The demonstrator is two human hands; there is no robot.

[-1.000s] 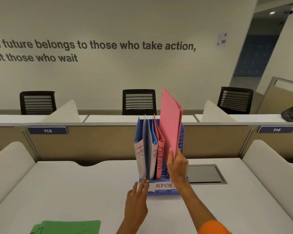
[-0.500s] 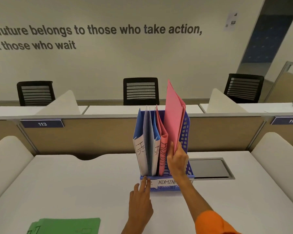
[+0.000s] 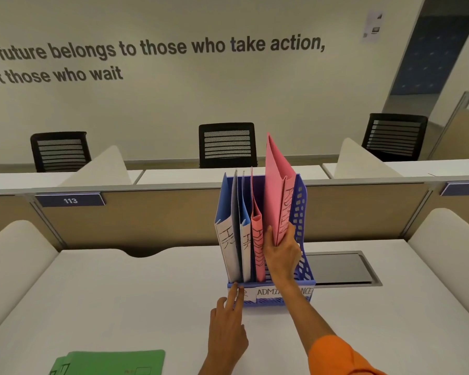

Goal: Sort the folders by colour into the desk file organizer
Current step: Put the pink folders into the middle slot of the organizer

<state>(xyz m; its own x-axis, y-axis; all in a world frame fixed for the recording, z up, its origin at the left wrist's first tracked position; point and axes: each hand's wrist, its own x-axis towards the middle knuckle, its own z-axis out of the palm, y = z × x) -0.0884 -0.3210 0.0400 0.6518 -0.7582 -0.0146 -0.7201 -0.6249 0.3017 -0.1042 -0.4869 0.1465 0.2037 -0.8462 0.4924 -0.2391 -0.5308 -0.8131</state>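
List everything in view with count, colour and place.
desk: one, white, under everything
desk file organizer: one, blue, middle of the desk
blue folders: two, blue with white spines, upright in the organizer's left part
standing pink folder: one, pink, upright beside the blue ones
held pink folder: one, pink, tilted, partly in the organizer's right part
green folders: count unclear, green, flat at the desk's near edge
cable hatch: one, grey, right of the organizer
partition: one, beige, behind the desk
chairs: three, black, behind the partition
number plates: two, dark blue, on the partition
left hand: one, fingers straight, touching the organizer's front base
right hand: one, fingers grip the held pink folder
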